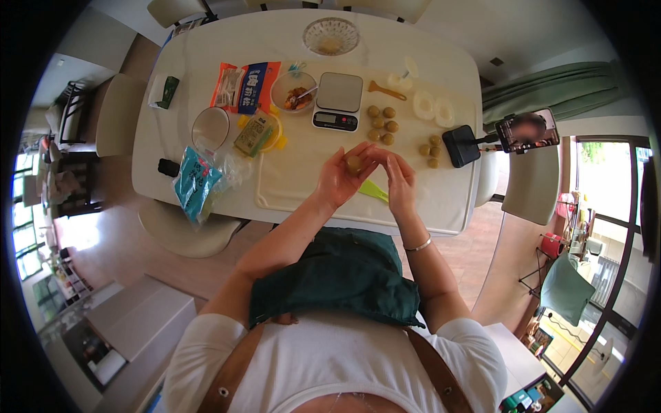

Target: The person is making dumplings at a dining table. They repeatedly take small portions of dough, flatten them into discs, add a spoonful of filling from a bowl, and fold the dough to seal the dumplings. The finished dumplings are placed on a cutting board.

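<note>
A round olive-brown ball (pixel 354 164) rests in the cupped palm of my left hand (pixel 335 178). My right hand (pixel 400 178) is raised beside it, its fingertips meeting the left fingers; I see nothing in its grasp. Beneath the hands, a lime-green plastic spatula (pixel 374 191) lies partly hidden on the cream mat (pixel 304 180). Several matching balls (pixel 378 123) sit in rows just beyond my hands. A smaller group of balls (pixel 435 151) lies to the right. Behind the left hand stands a digital kitchen scale (pixel 338 95) with a bare platform.
A bowl of filling (pixel 293 92) with a spoon stands left of the scale. Orange-and-blue pouch (pixel 245 88), white bowl (pixel 210 127) and teal bag (pixel 196 180) lie further left. Plastic molds (pixel 424 105) and a phone on a stand (pixel 528 130) are rightward; a glass bowl (pixel 331 36) is behind.
</note>
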`<state>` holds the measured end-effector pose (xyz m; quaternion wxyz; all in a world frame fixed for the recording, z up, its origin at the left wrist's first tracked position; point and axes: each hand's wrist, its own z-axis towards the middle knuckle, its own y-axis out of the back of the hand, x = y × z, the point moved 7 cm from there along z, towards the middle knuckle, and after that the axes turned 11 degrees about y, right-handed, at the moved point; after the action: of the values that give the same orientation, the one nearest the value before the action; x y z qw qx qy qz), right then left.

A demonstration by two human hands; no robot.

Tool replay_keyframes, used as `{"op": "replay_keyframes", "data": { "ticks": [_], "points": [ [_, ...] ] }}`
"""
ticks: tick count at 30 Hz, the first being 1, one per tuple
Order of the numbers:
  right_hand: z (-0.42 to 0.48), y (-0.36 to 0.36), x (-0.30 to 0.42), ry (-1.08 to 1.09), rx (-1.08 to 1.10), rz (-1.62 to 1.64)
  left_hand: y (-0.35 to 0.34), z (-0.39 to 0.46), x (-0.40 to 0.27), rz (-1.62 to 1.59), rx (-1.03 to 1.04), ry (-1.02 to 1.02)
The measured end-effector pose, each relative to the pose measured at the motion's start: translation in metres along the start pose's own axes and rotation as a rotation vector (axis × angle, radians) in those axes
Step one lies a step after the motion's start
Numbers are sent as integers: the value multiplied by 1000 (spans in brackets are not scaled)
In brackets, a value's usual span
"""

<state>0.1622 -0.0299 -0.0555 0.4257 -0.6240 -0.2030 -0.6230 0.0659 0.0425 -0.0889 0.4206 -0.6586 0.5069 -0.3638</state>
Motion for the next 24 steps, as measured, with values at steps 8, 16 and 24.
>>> {"op": "replay_keyframes", "data": {
  "ticks": [8,16,24],
  "points": [
    [-4,18,-10,66,104,-498,31,32,3,129,-75,76],
    [3,41,-43,-5,55,-528,37,52,21,284,-106,157],
    [29,43,-40,123,200,-661,46,69,17,277,-70,105]
  ]
}}
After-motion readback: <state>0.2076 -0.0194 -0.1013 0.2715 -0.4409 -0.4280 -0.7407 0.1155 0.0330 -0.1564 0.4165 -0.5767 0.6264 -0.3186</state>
